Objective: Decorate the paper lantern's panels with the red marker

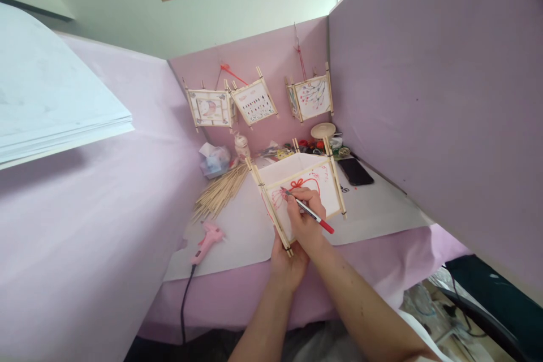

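A paper lantern (328,195) framed in thin wooden sticks is tilted in front of me. Red line drawings and a red bow mark its front panel. My left hand (288,263) grips the lantern's lower edge from below, its fingers partly hidden behind the frame. Closed around a red marker pen (314,216), my right hand (304,212) rests against the same panel. The pen's tip touches or nearly touches the drawing at the panel's upper left, and its red end points down to the right.
A pink glue gun (207,240) with a dark cord lies at left, below a bundle of wooden sticks (223,189). A black phone (356,171) lies at right. Decorated lanterns (314,97) hang at the back. Purple partitions (424,79) stand on both sides.
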`<state>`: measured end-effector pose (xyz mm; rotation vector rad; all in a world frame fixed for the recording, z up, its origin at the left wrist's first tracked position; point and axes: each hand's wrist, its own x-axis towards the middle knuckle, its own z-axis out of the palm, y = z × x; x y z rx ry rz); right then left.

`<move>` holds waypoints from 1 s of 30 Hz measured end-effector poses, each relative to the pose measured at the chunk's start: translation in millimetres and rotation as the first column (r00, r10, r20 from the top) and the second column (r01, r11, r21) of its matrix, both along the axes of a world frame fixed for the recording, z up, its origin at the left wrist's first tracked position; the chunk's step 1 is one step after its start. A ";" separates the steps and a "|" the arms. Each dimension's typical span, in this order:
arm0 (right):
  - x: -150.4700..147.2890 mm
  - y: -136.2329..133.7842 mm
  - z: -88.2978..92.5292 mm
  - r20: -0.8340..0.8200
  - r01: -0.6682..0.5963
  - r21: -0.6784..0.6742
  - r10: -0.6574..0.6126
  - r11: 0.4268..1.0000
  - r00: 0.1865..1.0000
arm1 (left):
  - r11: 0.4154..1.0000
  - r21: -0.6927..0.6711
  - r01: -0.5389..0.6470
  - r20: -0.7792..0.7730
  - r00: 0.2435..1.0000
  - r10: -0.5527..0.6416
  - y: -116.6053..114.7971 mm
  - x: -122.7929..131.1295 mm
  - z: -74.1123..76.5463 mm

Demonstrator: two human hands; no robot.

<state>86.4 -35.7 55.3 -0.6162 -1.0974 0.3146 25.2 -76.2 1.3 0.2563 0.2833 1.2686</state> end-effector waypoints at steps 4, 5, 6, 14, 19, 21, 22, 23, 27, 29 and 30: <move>0.1 -0.3 0.5 -0.021 -0.025 0.013 0.026 1.000 0.999 | 1.000 0.025 0.008 0.005 1.000 -0.009 0.3 0.1 -0.9; 0.2 -0.3 0.8 -0.018 -0.021 0.020 0.021 1.000 1.000 | 1.000 0.025 0.007 0.011 1.000 -0.007 0.3 0.2 -0.7; 0.2 -0.4 1.0 -0.012 -0.013 0.024 0.014 1.000 1.000 | 1.000 0.020 0.005 0.015 1.000 -0.006 0.2 0.4 -0.3; 1.4 -1.2 0.9 -0.023 -0.016 0.047 0.017 0.999 1.000 | 1.000 -0.013 -0.002 0.010 1.000 0.002 0.2 1.0 2.4; 3.1 -3.2 1.0 -0.126 -0.025 0.030 0.029 0.999 0.992 | 1.000 0.015 0.000 0.035 0.999 -0.001 0.9 0.3 1.3; 3.1 -3.6 1.4 -0.129 -0.035 0.020 0.038 0.999 0.991 | 1.000 0.027 0.008 0.042 0.999 -0.009 1.0 -0.2 0.8; 3.1 -3.7 1.6 -0.124 -0.041 0.015 0.042 0.999 0.991 | 0.999 0.031 0.010 0.046 0.999 -0.012 1.0 -0.5 0.5; 3.0 -3.7 1.8 -0.118 -0.045 0.011 0.046 0.999 0.992 | 0.999 0.033 0.013 0.050 0.999 -0.015 1.0 -0.7 0.2; 2.9 -3.6 2.3 -0.105 -0.055 0.002 0.055 0.998 0.993 | 1.000 0.029 0.009 0.045 0.999 -0.010 0.9 -1.0 -0.4; 2.9 -3.4 2.7 -0.097 -0.063 0.011 0.063 0.998 0.993 | 0.999 0.035 0.004 0.031 1.000 -0.005 1.0 -0.5 -0.6; 2.9 -3.2 3.0 -0.094 -0.059 0.015 0.060 0.998 0.994 | 0.999 0.040 0.005 0.026 1.000 -0.006 1.2 -0.3 -0.8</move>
